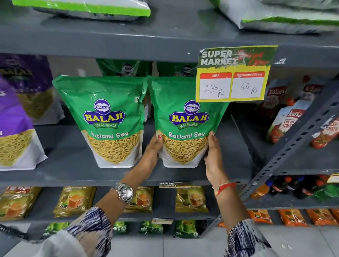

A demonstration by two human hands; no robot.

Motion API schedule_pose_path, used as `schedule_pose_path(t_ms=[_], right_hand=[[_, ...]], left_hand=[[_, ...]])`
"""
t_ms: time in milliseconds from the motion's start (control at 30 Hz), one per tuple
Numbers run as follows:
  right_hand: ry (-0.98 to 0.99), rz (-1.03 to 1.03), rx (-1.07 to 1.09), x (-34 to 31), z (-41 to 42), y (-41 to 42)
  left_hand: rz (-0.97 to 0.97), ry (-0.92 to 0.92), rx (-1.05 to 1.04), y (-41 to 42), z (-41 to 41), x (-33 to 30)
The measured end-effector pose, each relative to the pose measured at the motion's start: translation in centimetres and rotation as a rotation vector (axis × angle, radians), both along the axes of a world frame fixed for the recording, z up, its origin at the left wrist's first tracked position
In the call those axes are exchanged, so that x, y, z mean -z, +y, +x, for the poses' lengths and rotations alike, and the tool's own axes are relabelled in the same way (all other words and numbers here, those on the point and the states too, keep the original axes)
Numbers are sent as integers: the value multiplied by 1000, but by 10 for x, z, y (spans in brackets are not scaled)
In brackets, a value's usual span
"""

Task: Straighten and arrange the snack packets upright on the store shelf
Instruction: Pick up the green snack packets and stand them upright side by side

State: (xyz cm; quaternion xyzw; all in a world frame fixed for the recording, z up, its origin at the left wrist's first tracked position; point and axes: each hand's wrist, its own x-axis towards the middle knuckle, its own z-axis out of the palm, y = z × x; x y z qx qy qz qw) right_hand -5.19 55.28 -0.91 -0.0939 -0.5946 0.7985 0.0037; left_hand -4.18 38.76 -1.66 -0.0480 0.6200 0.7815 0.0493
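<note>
Two green Balaji Ratlami Sev packets stand upright side by side on the grey middle shelf (74, 156). The right green packet (186, 119) is gripped at its lower sides by both hands: my left hand (152, 151) on its left edge, my right hand (213, 157) on its right edge. The left green packet (109, 118) stands free, leaning slightly left. More green packets (124, 68) show behind them. Purple Balaji sev packets (5, 125) stand at the far left of the same shelf, one more purple packet (24, 77) behind.
A yellow price card (232, 74) hangs from the upper shelf edge over the right packet's top corner. Large white-green bags (81, 1) lie on the top shelf. Ketchup pouches (287, 121) fill the neighbouring rack beyond a perforated grey post (300, 136). Tea packs (74, 200) sit on lower shelves.
</note>
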Motion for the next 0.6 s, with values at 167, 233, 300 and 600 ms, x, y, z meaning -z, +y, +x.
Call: schedule_pose_path(t_ms=[167,233,300,600], right_hand=[[-15,3,18,-1,-1,-2],[-18,-5,15,2,0,-2],[-21,21,22,5,2,-4],[6,34,23,10,4,-13]], left_hand=[[-43,12,27,3,5,2],[-57,13,26,0,5,3],[-74,18,28,-2,6,4],[-150,0,38,-16,3,15]])
